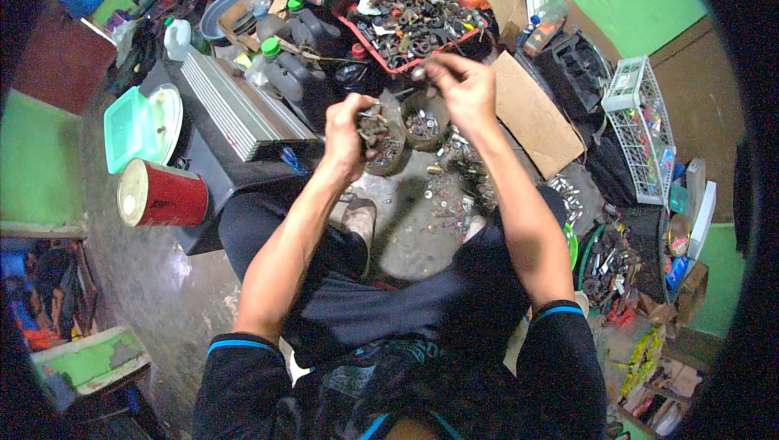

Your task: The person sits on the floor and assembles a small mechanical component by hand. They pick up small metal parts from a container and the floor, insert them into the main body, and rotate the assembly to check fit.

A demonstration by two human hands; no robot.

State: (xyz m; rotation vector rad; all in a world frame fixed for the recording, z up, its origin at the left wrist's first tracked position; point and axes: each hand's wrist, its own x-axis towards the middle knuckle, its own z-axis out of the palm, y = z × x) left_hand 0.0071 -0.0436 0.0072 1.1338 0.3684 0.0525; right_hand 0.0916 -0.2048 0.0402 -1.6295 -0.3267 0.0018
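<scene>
While your left hand (344, 133) curls around a handful of small metal parts (373, 129), fingers clamped on it, your right hand (464, 93) is raised across from it, thumb and forefinger together on a small pale piece (419, 73), too blurred to identify. Handful: over the near-left round container (389, 163); contact with its rim, cannot tell. Pale piece: between the second round container (423, 133) and the red tray (367, 44), which bears a heap of mixed parts (418, 22). Both containers hold small metal bits. Loose metal pieces (451, 201) lie scattered on the floor (406, 247) between your feet. Cardboard sheet (535, 115): just right of your right forearm.
</scene>
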